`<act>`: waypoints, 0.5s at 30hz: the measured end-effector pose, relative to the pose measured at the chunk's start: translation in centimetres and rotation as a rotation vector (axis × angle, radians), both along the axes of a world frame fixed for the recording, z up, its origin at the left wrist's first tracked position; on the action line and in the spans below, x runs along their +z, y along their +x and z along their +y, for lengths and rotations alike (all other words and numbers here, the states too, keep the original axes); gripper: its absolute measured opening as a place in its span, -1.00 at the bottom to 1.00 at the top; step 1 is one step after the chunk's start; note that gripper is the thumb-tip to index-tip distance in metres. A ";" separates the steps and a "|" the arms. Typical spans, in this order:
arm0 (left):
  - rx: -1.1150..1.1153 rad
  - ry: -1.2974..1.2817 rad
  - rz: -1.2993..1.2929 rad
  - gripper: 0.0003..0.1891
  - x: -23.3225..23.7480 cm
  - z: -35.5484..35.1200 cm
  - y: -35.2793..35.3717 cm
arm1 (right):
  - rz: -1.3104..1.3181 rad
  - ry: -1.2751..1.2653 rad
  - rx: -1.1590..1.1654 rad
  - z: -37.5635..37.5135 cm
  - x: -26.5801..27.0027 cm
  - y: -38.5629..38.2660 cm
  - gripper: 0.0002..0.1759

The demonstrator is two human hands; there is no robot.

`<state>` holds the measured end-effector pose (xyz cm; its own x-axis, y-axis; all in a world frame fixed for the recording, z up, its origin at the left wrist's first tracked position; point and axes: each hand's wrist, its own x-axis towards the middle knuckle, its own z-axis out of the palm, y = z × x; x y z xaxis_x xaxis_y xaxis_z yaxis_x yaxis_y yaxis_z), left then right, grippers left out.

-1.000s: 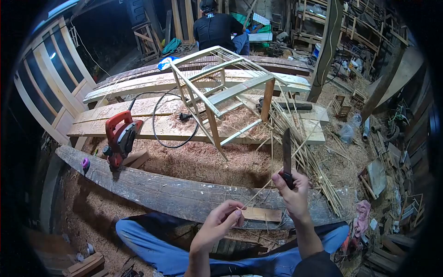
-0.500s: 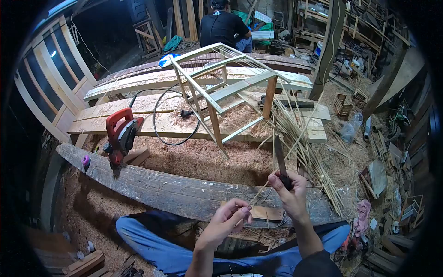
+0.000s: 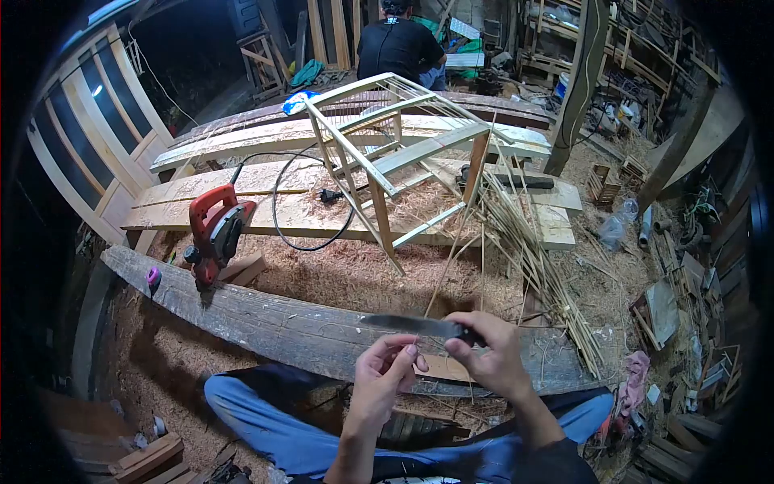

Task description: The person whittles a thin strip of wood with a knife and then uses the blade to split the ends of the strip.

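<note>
My right hand [image 3: 493, 355] is closed around the dark handle of a knife [image 3: 413, 325]. Its blade points left, slightly blurred, just above the fingertips of my left hand [image 3: 384, 377]. Those fingers pinch the end of a thin bamboo strip [image 3: 442, 278], which rises behind the blade toward the frame. Under my hands, a small flat wood block [image 3: 448, 368] lies on the worn grey plank [image 3: 266, 323]. A bundle of bamboo strips [image 3: 538, 274] leans across the boards to the right.
A wooden frame strung with thin rods [image 3: 431, 147] stands on pale boards [image 3: 185, 206] ahead. A red electric planer [image 3: 211, 234] with its black cable rests on the plank at left, near a purple roll [image 3: 154, 277]. Another person [image 3: 395, 48] sits at the back. Shavings cover the floor.
The knife has swung from upright to nearly level, its blade now pointing left over my left hand. My right hand has turned and moved slightly left; my left hand has shifted a little left.
</note>
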<state>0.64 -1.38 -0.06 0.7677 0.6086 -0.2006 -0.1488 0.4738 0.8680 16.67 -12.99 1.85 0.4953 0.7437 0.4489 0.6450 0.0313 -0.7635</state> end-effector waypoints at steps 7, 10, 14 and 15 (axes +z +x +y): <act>-0.040 0.053 -0.052 -0.80 -1.5 0.0 -0.8 | -0.264 -0.044 0.040 0.4 -0.8 -0.7 -0.60; 0.038 0.008 -0.120 -0.79 -0.6 -0.9 -0.6 | -0.303 -0.021 0.054 0.4 -0.7 -0.8 -0.63; 0.108 0.137 -0.116 -0.79 -0.1 -1.6 -0.8 | -0.363 -0.026 0.070 -0.1 -0.4 -0.5 -0.59; 0.090 0.165 -0.138 -0.79 -0.1 -1.7 -0.9 | -0.395 -0.011 0.073 -0.2 -0.3 -0.4 -0.58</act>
